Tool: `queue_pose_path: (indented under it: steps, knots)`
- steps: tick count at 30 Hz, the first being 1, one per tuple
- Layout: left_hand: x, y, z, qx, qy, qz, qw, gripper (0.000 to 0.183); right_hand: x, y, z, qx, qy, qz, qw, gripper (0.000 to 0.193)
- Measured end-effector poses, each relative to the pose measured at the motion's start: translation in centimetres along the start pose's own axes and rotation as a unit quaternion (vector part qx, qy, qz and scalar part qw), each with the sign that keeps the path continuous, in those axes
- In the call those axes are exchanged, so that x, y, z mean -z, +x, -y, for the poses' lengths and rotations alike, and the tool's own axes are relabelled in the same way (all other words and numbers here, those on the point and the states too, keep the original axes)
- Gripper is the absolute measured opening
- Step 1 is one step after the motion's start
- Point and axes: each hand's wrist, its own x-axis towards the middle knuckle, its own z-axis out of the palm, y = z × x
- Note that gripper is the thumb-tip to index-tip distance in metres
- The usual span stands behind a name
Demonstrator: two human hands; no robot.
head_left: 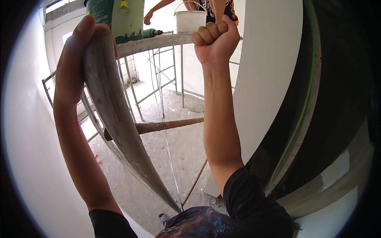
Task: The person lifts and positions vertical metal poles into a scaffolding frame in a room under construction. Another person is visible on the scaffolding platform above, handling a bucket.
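My left hand (pixel 71 67) is wrapped round the upper end of a thick grey metal pipe (pixel 115 95), thumb on the near side and most fingers hidden behind it. The pipe slants down toward my body, and a rusty crossbar (pixel 166 126) runs from it to behind my right forearm. My right hand (pixel 216 37) is closed in a fist at the edge of a raised plank (pixel 154 44); whatever lies inside the fingers is hidden. On the plank beyond my left hand stands a green paint-smeared bucket (pixel 125 20). A green power tool (pixel 152 33) lies beside it.
A white bucket (pixel 191 22) stands behind my fist, with another person's arms (pixel 158 8) near it. Metal scaffold frames (pixel 158 73) rise from the dusty concrete floor (pixel 158 150). White walls are on both sides; a green line (pixel 307 95) runs along a dark surface at right.
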Motion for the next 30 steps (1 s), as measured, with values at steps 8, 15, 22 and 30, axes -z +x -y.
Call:
queue_pose_path:
  steps: [8,15,22,30]
  knots:
    - [0.6,0.3,1.0,-0.006,-0.004,-0.005,1.0,0.073,-1.3,1.3,0.9,0.019,-0.029,0.033,0.999,0.044]
    - [0.2,0.0,0.1,-0.001,-0.04,0.001,0.999,0.07,-5.7,-0.1,-5.4,-0.013,-0.062,0.169,0.984,0.048]
    - [0.1,-0.4,0.1,-0.012,-0.086,-0.049,0.995,0.061,-13.2,-3.1,-9.2,0.047,-0.118,0.367,0.921,0.034]
    - [0.5,-1.0,0.3,0.018,-0.107,-0.065,0.992,0.06,-12.4,-4.9,-9.1,-0.09,0.017,0.343,0.935,0.033]
